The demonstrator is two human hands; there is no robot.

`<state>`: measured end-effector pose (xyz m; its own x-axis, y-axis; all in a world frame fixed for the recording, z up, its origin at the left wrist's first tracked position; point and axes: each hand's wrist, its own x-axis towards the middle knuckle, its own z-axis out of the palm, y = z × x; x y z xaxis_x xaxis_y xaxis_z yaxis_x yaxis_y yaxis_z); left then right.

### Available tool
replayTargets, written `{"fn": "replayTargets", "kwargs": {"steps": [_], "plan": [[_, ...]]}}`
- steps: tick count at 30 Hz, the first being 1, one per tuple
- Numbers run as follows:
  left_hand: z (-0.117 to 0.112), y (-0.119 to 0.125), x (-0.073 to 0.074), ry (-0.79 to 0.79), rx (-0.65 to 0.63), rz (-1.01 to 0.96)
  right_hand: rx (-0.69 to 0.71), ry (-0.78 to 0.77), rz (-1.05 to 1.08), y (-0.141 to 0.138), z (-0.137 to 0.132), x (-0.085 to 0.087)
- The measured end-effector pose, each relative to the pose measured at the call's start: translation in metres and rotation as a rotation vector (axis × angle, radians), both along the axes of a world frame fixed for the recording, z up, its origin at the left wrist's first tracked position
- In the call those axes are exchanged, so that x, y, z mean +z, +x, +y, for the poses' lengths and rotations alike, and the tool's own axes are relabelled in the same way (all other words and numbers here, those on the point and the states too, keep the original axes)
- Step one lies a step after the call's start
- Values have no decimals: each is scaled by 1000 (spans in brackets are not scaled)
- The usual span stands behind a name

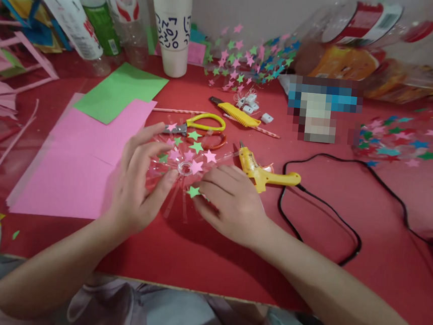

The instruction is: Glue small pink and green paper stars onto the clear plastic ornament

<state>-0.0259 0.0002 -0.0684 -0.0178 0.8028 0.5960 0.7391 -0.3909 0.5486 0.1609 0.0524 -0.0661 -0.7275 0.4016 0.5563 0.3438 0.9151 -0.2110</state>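
Note:
A clear plastic bottle top (185, 168), cut into strips that spread out like rays, lies low in front of me. Pink and green paper stars sit on its strips, among them a pink star (210, 156). My left hand (137, 176) curves around its left side, thumb near the round neck and fingers apart. On the right, my right hand (232, 199) is closed, with a green star (193, 192) at its fingertips; the strip under them is partly hidden. Scissors (207, 122) with yellow and orange handles lie just behind the plastic piece.
A yellow glue gun (261, 171) with a black cord (326, 156) lies right of my hands. Behind are a yellow cutter (238, 115), star-covered plastic (244, 58), a white tumbler (171, 32) and bottles (68, 13). Pink paper (75, 170) and green paper (122, 93) lie left.

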Motion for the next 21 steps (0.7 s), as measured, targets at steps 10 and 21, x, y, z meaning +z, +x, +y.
{"fn": "replayTargets", "kwargs": {"steps": [10,21], "plan": [[-2,2,4,-38,-42,4,-80,69,162,9,-3,16],[-2,0,3,0,-22,-10,-139,-43,163,14,3,26]]}}
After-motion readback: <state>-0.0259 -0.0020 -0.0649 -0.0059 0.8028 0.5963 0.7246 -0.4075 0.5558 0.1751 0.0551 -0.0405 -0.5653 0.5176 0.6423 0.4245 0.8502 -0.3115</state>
